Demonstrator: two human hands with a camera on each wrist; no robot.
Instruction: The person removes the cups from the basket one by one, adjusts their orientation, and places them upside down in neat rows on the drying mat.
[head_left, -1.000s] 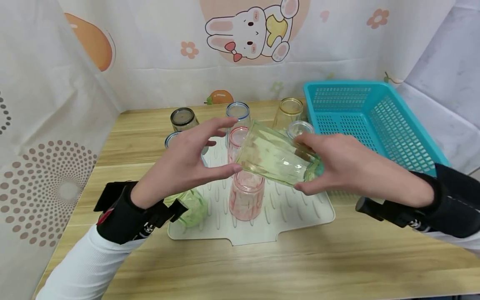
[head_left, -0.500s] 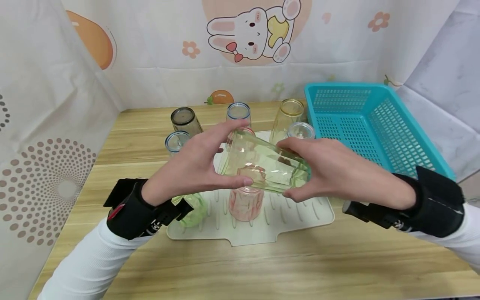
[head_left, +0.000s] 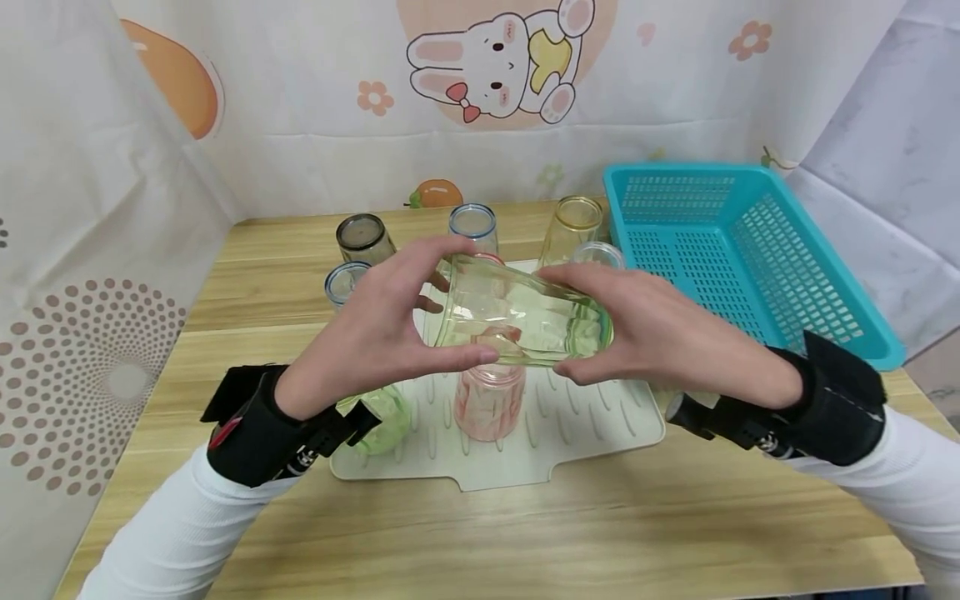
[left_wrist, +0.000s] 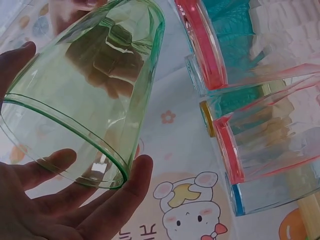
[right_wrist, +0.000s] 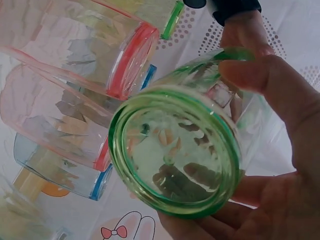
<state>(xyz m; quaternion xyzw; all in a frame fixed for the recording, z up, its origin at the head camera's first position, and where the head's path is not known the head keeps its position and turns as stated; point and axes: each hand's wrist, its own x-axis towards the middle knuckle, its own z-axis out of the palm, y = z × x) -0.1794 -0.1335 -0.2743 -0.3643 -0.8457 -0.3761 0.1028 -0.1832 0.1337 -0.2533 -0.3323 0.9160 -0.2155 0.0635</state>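
A pale green drinking glass [head_left: 517, 304] lies nearly sideways in the air over the mat, its mouth to the left. My right hand [head_left: 637, 325] grips it near its thick base, thumb below in the head view. At the mouth end, my left hand [head_left: 375, 325] holds the rim between thumb and fingers. In the left wrist view the fingertips [left_wrist: 140, 172] lie along the green rim. The right wrist view shows the round base of the green glass [right_wrist: 172, 150] facing the camera. Just below it, a pink glass [head_left: 490, 408] stands upside down.
A white ridged drying mat [head_left: 577, 437] bears several upturned glasses, among them a green glass [head_left: 386, 421] by my left wrist. Behind stand a dark glass [head_left: 363, 237], blue-rimmed glasses [head_left: 472, 223] and a yellow glass [head_left: 576, 221]. A blue basket [head_left: 840, 292] sits at the right.
My right hand has moved left with the green glass, which has tilted closer to level. The left hand, earlier apart from the rim, now holds the mouth end.
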